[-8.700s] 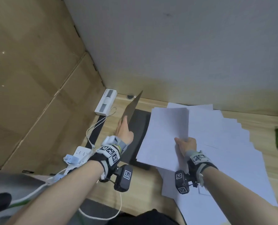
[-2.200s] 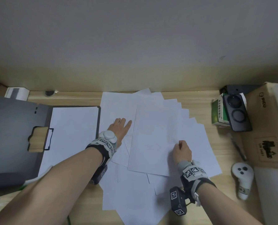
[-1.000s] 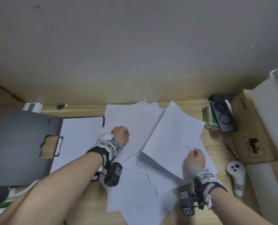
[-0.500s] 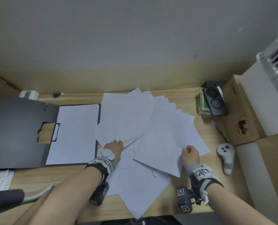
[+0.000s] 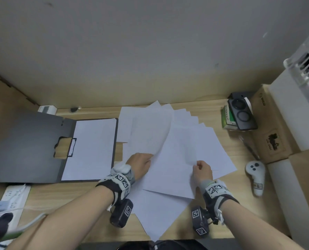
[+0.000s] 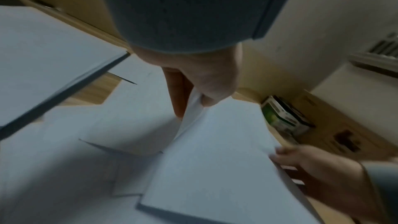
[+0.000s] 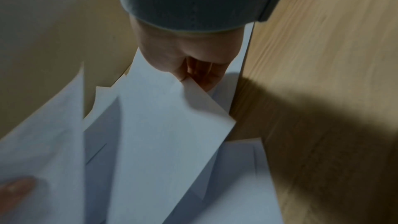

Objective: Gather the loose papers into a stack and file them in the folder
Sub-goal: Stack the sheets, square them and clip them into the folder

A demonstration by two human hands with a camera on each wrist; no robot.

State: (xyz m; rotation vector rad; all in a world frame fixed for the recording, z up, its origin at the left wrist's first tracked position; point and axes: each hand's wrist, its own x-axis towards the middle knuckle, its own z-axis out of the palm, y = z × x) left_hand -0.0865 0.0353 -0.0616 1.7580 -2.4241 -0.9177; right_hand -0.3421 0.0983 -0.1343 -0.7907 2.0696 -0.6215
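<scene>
At frame centre, the left hand point(image 5: 141, 164) pinches one sheet point(image 5: 150, 134) of the loose papers point(image 5: 170, 210) on the bench point(image 5: 63, 197). The right hand point(image 5: 202, 169) has a closed grip on another sheet point(image 5: 179, 166). The open folder point(image 5: 24, 147) lies at left.

The wooden desk point(image 5: 78, 193) carries fanned white papers point(image 5: 168, 213), an open folder point(image 5: 24, 147) and a controller point(image 5: 256, 175).

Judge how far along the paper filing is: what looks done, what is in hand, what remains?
Done: the folder lies open with one sheet inside. In hand: the left hand and right hand each pinch sheets. Left: most loose papers remain fanned on the desk, unstacked and unfiled.
</scene>
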